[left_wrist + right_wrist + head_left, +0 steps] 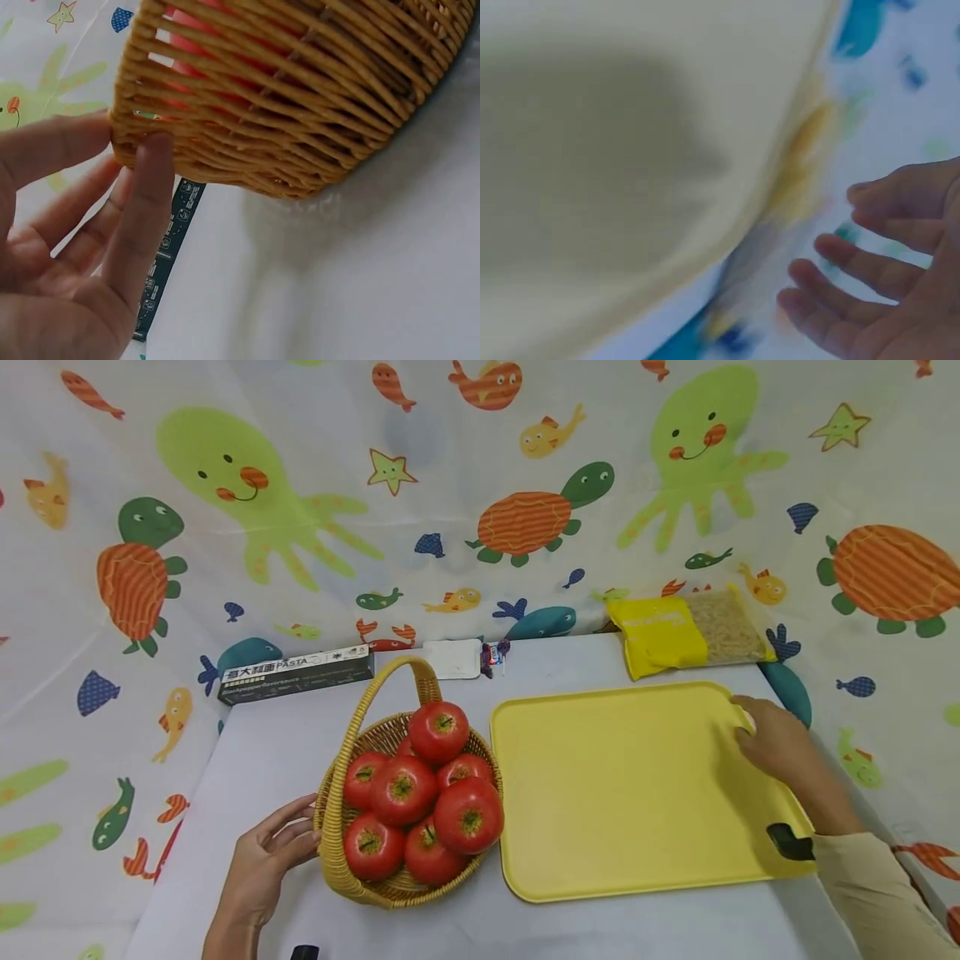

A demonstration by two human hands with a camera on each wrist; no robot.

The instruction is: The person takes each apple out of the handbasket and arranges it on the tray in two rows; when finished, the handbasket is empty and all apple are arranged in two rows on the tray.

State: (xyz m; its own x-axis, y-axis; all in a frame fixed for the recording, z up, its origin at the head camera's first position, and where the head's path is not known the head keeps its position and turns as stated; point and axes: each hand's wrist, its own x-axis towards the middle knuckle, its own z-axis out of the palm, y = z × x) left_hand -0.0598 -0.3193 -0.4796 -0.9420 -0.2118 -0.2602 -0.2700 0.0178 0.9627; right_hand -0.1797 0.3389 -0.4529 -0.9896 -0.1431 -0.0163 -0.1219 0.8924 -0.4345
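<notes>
A wicker basket (352, 777) heaped with several red apples (402, 789) stands on the white table, its arched handle rising over the left side. My left hand (262, 852) is at the basket's left side. In the left wrist view, the thumb (154, 161) lies on the outer weave while the other fingertips reach the edge, pinching it. A yellow tray (615, 793) lies right of the basket. My right hand (780, 739) hovers by the tray's right edge, and in the right wrist view its loosely bent fingers (870, 270) are apart from the tray, holding nothing.
Along the back stand a black pasta box (296, 675), a white rectangular dish (452, 660), small wrapped sweets (495, 656) and a yellow bag of pasta (690, 631). A cloth printed with sea animals (450, 460) hangs behind and at the sides.
</notes>
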